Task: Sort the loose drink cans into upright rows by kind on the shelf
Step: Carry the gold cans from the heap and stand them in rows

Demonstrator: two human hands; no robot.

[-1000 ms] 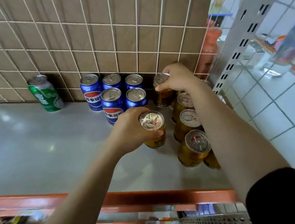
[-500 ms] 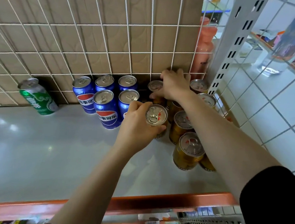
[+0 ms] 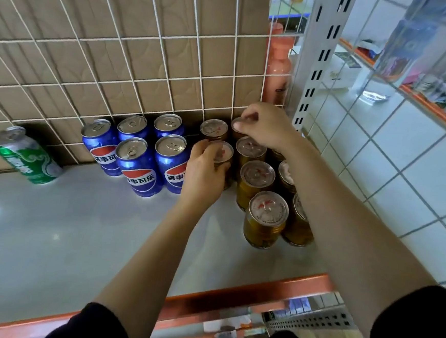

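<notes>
The person's left hand (image 3: 205, 172) is curling its fingers round the upper wall of a short gold metal can with a silver pull-tab lid (image 3: 223, 152). The can is sitting upright just right of the block of five upright blue cola cans (image 3: 136, 167) on the pale grey shelf (image 3: 51, 235). I cannot tell whether its base is touching down. The right hand (image 3: 266, 127) is pinching the rim of another gold can (image 3: 236, 126), further right of the blue block and level with its back row. More gold cans (image 3: 266, 217) are standing in rows right of the blue block, and a green can (image 3: 28, 159) is waiting well left of it. The left hand should be easing its can straight back behind the blue block's front row, keeping it upright, seating it flush with its gold neighbours and watching that the forearm is not clipping the front cans.
</notes>
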